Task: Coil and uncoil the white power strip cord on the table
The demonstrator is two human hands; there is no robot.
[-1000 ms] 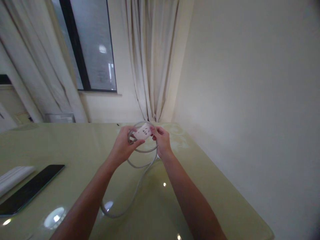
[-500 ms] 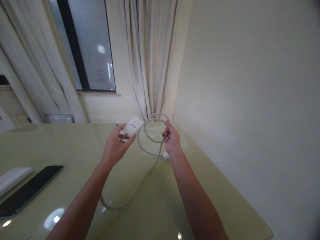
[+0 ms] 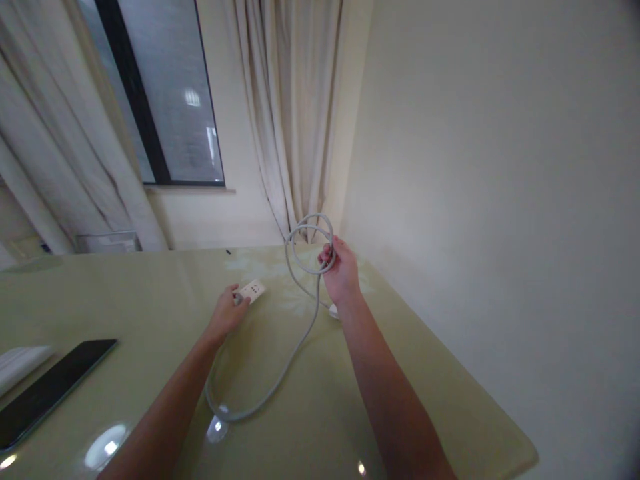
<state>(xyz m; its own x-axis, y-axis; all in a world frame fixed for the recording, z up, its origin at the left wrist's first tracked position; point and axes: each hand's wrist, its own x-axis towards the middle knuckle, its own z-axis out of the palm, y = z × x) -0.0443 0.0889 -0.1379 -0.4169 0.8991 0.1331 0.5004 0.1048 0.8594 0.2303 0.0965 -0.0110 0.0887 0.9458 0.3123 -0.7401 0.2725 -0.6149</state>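
My left hand [image 3: 229, 313] is closed around the cord end of a white power strip [image 3: 253, 289], whose socket face points up toward me just above or on the table; I cannot tell whether it touches. From there the grey-white cord [image 3: 283, 377] sags in a wide curve across the tabletop and rises to my right hand. Raised above the table, my right hand [image 3: 342, 270] grips the cord, which hangs in a couple of loose loops. Beside my right wrist is a white plug [image 3: 334, 311], partly hidden by the forearm.
A glossy pale green table [image 3: 150, 300] runs to the wall [image 3: 475, 200] on the right. At the left lie a dark flat slab [image 3: 55, 393] and a white object [image 3: 23, 363]. Curtains [image 3: 295, 120] and a window [image 3: 165, 87] are behind. A small black item [image 3: 229, 252] lies at the far edge.
My left hand has lowered the power strip away from the loops, down toward the table. My right hand keeps the loops raised, nearly where they were. The view has shifted slightly.
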